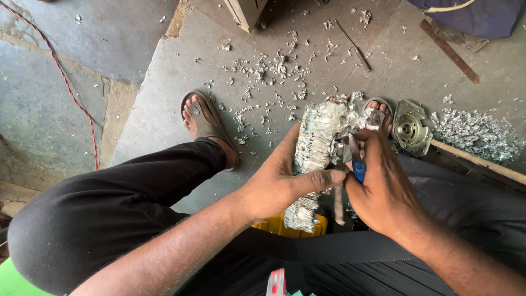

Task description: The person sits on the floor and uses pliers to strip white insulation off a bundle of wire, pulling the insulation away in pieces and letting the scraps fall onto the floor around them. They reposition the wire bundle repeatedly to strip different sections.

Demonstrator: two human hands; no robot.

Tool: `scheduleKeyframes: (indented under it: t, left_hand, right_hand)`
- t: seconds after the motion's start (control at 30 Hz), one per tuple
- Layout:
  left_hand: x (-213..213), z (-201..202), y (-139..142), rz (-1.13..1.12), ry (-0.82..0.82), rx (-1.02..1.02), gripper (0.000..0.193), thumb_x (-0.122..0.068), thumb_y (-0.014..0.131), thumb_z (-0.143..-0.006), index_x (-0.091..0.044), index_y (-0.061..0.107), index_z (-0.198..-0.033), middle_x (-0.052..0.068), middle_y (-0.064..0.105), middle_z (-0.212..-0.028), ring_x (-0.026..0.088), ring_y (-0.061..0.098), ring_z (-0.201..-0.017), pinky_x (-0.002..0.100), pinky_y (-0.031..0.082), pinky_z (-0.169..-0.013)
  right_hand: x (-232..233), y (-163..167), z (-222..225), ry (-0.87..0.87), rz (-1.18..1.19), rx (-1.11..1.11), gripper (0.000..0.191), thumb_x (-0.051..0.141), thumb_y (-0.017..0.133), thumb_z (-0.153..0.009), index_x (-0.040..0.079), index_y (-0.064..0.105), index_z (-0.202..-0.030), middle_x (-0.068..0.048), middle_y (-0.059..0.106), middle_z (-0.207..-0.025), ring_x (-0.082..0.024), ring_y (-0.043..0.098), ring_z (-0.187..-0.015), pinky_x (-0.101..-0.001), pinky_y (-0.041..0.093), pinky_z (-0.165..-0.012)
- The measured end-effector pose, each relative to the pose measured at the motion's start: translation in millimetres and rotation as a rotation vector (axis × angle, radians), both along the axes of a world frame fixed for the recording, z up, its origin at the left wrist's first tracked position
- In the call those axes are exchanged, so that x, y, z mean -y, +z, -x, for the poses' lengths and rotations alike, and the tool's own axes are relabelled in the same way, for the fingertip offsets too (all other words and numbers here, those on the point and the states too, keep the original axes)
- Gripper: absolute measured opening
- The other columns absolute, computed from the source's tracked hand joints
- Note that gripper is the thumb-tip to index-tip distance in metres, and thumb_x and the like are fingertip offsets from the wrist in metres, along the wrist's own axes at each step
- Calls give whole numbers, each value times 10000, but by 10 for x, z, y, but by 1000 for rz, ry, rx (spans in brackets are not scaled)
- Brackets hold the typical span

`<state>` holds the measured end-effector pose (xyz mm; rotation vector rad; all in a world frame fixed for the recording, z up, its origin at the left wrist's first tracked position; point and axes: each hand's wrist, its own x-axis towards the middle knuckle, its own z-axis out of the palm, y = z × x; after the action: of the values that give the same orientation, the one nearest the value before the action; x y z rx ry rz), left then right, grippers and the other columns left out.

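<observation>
While the left hand (276, 183) hugs the tall silvery wire bundle (316, 159) (standing upright), the right hand (378, 186), just beside it, squeezes blue-handled pliers (357, 164).

The left hand (279, 183) grips a bundle of silvery wire (316, 148), while the right hand (378, 186) holds blue-handled pliers (356, 161) against it. Metal scraps (268, 71) lie scattered over the floor (164, 109), and a round metal motor cover (411, 127) sits beside the right foot.

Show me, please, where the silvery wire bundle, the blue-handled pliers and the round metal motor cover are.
silvery wire bundle (320, 137): head view, on its upper middle, above the thumb.
blue-handled pliers (359, 171): head view, on the blue grip.
round metal motor cover (410, 129): head view, near its central hub.
</observation>
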<state>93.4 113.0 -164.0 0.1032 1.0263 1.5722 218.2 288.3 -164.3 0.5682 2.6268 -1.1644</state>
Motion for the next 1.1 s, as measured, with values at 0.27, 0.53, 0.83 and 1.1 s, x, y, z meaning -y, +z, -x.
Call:
scheduleKeyframes:
  t: [0.27, 0.53, 0.83, 1.1]
  left_hand:
    - [-95, -55, 184, 24, 19, 34, 947, -203, 730, -924, -64, 134, -1647, 125, 594, -1380, 191, 586, -1276, 376, 520, -1071]
    - [-51, -70, 200, -72, 31, -42, 848, -188, 703, -993, -16, 164, -1623, 122, 600, -1350, 184, 604, -1233, 376, 532, -1068]
    - [-9, 44, 271, 72, -26, -661, 590, -250, 757, -990, -9, 413, -1405, 164, 680, -1295, 255, 684, -1273, 402, 542, -1064]
    - [-35, 22, 277, 154, -101, -728, 627, -311, 759, -965, -22, 402, -1392, 176, 691, -1258, 296, 711, -1240, 392, 562, -1001]
  right_hand:
    - [-36, 68, -2, 71, -155, -198, 576, 2, 663, -882, -23, 302, -1329, -242, 368, -1236, -404, 459, -1187, -563, 403, -1004]
    - [-23, -9, -26, 53, -18, -165, 588, 70, 634, -928, -1, 254, -1371, -238, 352, -1280, -372, 470, -1230, -552, 416, -1027]
    - [23, 46, -22, -13, 165, -144, 733, 111, 605, -973, -42, 131, -1511, -275, 403, -1395, -357, 533, -1304, -520, 443, -1072]
    - [57, 70, -115, -29, 114, -61, 656, 21, 609, -884, -62, 265, -1437, -265, 484, -1311, -387, 556, -1231, -533, 439, -1015]
